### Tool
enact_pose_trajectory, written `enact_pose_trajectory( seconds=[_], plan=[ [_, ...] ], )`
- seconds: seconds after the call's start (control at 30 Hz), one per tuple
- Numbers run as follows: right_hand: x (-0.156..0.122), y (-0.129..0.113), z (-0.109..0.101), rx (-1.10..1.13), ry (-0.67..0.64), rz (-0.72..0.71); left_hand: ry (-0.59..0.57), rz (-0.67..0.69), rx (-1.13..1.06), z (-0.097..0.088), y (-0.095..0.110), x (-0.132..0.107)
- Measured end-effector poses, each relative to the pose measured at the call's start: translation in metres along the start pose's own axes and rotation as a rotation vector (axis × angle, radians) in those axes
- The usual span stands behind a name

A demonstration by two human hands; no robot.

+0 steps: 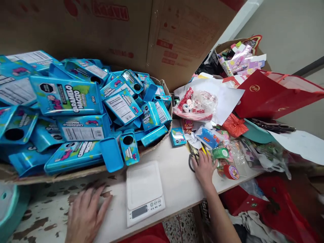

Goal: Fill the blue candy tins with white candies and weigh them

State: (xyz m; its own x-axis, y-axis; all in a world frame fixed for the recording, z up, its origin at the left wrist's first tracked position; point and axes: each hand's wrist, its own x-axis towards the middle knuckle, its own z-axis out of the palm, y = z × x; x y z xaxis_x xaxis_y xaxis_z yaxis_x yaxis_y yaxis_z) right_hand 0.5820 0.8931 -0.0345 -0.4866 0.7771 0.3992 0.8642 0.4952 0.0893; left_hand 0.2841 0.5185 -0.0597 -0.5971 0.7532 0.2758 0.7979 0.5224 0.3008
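Glossy boxes (67,96), a matt cardboard carton (182,37), a smooth plastic scale (144,184) — and a tabletop (54,207) (paint flaking, rough-looking).

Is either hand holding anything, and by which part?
The left hand lies open on the tabletop, holding nothing. The right hand is at the black-handled scissors and something yellow; whether it holds either, and where, cannot be told.

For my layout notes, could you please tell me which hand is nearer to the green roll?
Right. The right hand is just beside the green roll; the left hand is much farther off, on the other side of the white scale.
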Motion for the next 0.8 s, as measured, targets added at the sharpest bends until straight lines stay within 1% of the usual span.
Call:
enact_pose_trajectory(
  seconds=[0.07, 0.17, 0.27, 0.37, 0.43, 0.53, 0.6, 0.7, 0.8],
  plan=[
    [-0.001, -0.008, -0.003, -0.034, 0.002, 0.005, -0.008, 0.014, 0.042, 0.000, 0.001, -0.003],
    [-0.004, -0.019, -0.004, -0.068, 0.014, -0.001, 0.008, 0.017, 0.070, -0.001, 0.007, 0.000],
    [-0.006, -0.027, 0.000, -0.062, 0.086, 0.036, 0.016, 0.015, 0.111, -0.004, 0.015, 0.006],
    [-0.009, -0.029, 0.007, -0.046, 0.176, 0.126, 0.002, 0.006, 0.137, -0.009, 0.018, 0.010],
    [-0.010, -0.028, 0.011, -0.026, 0.206, 0.173, -0.003, -0.004, 0.143, -0.010, 0.019, 0.011],
    [-0.011, -0.028, 0.014, 0.004, 0.238, 0.211, 0.002, -0.015, 0.165, -0.009, 0.020, 0.012],
    [-0.011, -0.030, 0.013, 0.013, 0.305, 0.232, 0.014, -0.016, 0.168, -0.008, 0.021, 0.014],
    [-0.011, -0.037, 0.008, 0.044, 0.380, 0.187, 0.033, -0.012, 0.148, -0.009, 0.024, 0.018],
    [-0.009, -0.042, 0.004, 0.094, 0.357, 0.091, 0.050, -0.019, 0.123, -0.011, 0.026, 0.022]
  ],
)
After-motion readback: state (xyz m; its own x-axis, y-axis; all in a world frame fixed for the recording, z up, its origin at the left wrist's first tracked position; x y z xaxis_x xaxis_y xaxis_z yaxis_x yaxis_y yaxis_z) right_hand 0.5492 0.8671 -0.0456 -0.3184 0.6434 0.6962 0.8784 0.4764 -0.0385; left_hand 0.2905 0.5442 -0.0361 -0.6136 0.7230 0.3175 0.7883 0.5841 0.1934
